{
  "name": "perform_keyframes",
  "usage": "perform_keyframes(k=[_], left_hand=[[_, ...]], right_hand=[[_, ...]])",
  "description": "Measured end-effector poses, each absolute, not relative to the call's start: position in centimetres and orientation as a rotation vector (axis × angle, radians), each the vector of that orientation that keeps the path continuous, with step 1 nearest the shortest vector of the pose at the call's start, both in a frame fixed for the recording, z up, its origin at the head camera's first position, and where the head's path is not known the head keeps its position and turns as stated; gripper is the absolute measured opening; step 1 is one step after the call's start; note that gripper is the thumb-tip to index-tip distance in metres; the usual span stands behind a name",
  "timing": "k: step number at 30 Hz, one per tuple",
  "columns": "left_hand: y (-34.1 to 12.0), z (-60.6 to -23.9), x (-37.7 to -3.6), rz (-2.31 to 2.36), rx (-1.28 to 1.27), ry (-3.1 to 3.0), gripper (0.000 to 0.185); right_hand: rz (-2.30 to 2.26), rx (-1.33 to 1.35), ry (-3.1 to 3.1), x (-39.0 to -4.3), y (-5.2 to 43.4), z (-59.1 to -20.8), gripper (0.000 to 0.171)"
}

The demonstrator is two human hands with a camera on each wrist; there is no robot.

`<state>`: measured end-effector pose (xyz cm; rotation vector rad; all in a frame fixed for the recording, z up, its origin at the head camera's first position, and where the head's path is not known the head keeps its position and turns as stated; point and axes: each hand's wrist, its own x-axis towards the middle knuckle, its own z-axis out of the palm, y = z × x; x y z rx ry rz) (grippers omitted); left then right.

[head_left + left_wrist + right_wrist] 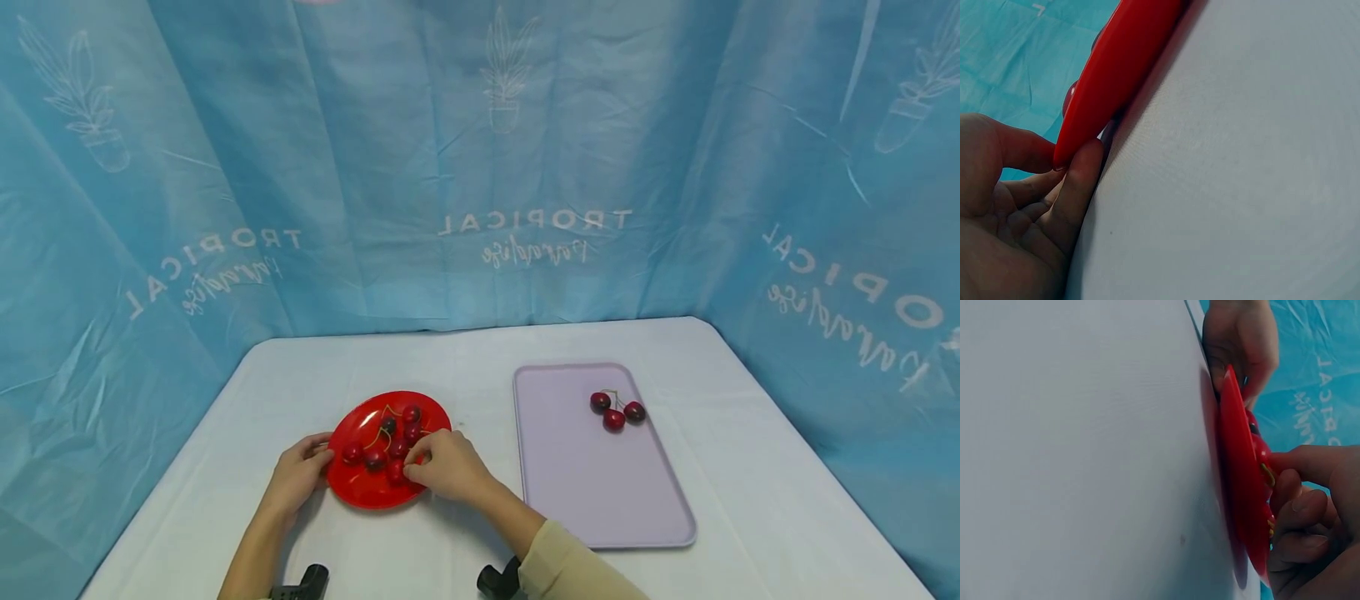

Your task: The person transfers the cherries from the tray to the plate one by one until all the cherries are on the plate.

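Observation:
A round red plate [358, 490] stands on the white table, bearing several dark red cherries [374, 460], some with green stems. My left hand [296, 475] grips the plate's left rim; the left wrist view has the thumb above the rim and fingers [1082, 175] beneath it. Over the plate's right side, my right hand [453, 468] has its thumb and forefinger together at a red cherry [395, 472] near the front. The right wrist view shows those fingertips against a cherry [1261, 449], beside a green stem [1267, 475], the other fingers curled.
A pale purple tray [573, 492] lies to the right of the plate, with three stemmed cherries [613, 419] toward its far right. A blue printed curtain [375, 167] hangs behind the table [750, 467] and along both sides.

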<state>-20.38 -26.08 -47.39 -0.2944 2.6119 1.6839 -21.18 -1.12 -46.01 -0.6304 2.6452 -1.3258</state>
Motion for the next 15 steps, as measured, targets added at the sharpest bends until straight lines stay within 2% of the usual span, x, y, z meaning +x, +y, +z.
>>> perform_keyframes(k=[15], left_hand=[[-25.9, -47.2, -20.3, 1.681, -0.295, 2.611, 0.042]], right_hand=[[-1.327, -0.644, 2.657, -21.0, 0.6, -45.5, 0.007]])
